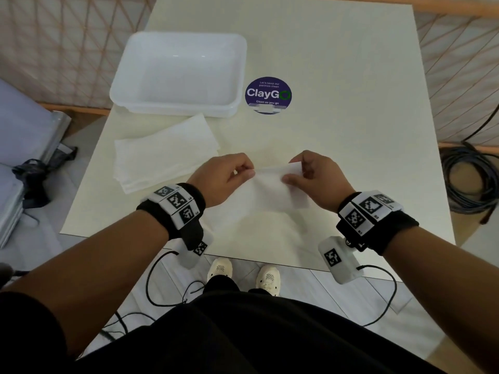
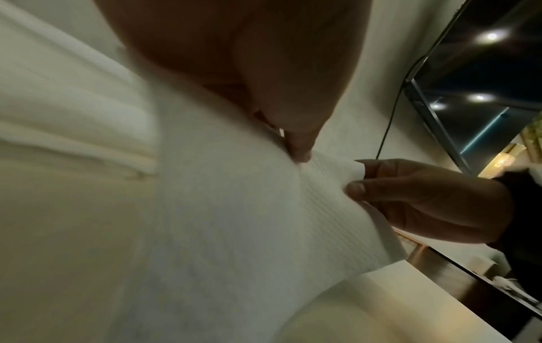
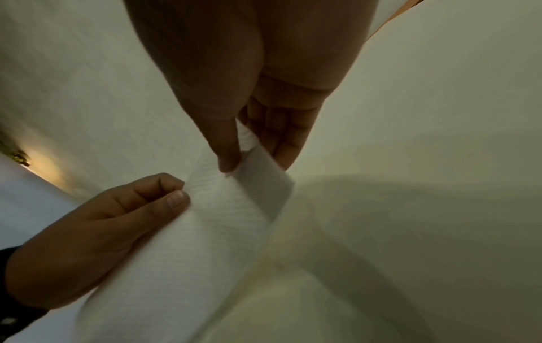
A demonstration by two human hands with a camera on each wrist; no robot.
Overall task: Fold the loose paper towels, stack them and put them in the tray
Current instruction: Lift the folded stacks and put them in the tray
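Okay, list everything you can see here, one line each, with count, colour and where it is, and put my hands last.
Tray: one, white plastic, far left of table, nothing in it.
Paper towel stack: one pile, white, near side of the tray.
Held paper towel: one, white, lifted between both hands.
Sticker: one, round, purple, right of tray.
Table: one, cream.
Cable coil: one, dark, on floor at right.
Shoes: two, cream, on floor below the near edge.
Left hand: pinches towel's left end.
Right hand: pinches towel's right end.
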